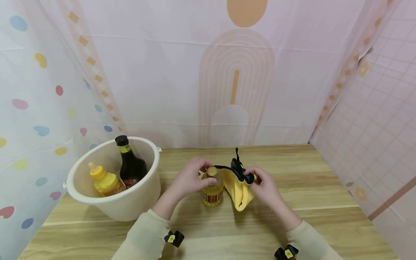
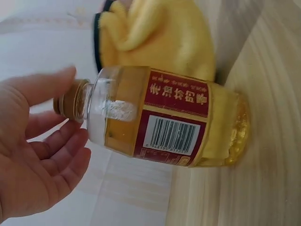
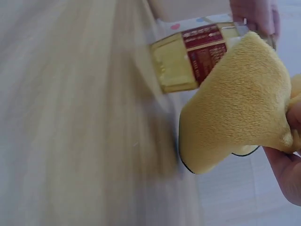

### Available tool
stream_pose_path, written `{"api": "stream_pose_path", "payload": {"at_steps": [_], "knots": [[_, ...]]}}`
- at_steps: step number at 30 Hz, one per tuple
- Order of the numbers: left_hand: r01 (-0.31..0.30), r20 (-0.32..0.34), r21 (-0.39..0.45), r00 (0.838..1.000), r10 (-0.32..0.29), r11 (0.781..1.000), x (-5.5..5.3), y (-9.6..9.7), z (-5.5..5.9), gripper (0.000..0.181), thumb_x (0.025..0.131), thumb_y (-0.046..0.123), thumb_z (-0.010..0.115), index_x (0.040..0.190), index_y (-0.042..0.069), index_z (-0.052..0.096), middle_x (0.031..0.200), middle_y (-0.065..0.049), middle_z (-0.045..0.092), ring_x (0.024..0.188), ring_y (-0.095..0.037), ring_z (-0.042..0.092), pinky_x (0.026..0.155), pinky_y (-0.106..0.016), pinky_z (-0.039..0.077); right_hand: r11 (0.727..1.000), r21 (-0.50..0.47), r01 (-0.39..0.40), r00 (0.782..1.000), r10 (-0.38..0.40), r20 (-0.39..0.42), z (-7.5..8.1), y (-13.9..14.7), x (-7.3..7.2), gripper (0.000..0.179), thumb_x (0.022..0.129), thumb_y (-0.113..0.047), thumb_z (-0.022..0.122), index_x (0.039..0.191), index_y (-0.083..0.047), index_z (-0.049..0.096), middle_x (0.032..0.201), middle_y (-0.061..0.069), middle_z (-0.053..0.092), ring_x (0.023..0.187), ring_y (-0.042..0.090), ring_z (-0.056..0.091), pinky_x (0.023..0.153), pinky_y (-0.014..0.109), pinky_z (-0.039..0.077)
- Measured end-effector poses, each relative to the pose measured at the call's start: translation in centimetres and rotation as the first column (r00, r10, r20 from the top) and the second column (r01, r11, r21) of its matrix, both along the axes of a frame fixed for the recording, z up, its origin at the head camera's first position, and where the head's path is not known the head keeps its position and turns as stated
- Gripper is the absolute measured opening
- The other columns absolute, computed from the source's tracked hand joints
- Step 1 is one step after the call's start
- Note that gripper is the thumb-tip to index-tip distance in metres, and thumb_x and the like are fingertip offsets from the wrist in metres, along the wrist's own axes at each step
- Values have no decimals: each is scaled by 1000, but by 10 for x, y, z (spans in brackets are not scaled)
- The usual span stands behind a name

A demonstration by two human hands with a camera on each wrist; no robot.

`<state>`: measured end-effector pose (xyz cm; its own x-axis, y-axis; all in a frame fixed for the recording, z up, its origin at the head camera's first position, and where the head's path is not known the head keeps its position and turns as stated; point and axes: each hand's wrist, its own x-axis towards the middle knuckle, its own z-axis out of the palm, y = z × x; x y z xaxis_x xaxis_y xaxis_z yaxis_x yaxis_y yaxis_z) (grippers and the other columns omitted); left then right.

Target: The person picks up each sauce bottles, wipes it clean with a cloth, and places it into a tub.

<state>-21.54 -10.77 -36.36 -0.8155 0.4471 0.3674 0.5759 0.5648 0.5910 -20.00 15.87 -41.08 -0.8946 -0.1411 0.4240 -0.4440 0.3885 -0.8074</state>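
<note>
A clear bottle of golden oil with a red label (image 1: 212, 196) stands on the wooden table. My left hand (image 1: 194, 176) holds it at the top, thumb on one side of the gold cap (image 2: 73, 100) and index finger on the other. Just right of the bottle hangs a folded yellow cloth with black edging (image 1: 239, 193). My right hand (image 1: 265, 187) pinches this cloth by its upper edge. In the right wrist view the fluffy cloth (image 3: 235, 99) covers part of the bottle's upper end.
To the left stands a white bucket (image 1: 136, 200). Inside it are a dark bottle with a black cap (image 1: 132, 168) and a yellow squeeze bottle (image 1: 109, 183). A patterned curtain (image 1: 162, 90) hangs behind the table (image 1: 312, 202) and along both sides.
</note>
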Motion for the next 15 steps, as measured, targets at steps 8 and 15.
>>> {"api": "stream_pose_path", "payload": {"at_steps": [8,15], "knots": [[0,-44,0,999,0,1000,5,3,2,29,82,8,81,107,2,68,96,-5,65,88,-20,61,77,-35,55,998,1,-70,965,68,-255,10,-21,0,42,75,23,63,103,-9,69,117,13,69,89,17,62,60,24,49],[-25,-74,-9,997,24,1000,6,4,2,29,81,6,80,107,1,69,97,-8,66,87,-21,63,77,-35,55,956,226,-185,897,258,-358,6,-36,0,56,78,11,63,128,-14,65,136,10,59,125,31,55,99,47,48]]}}
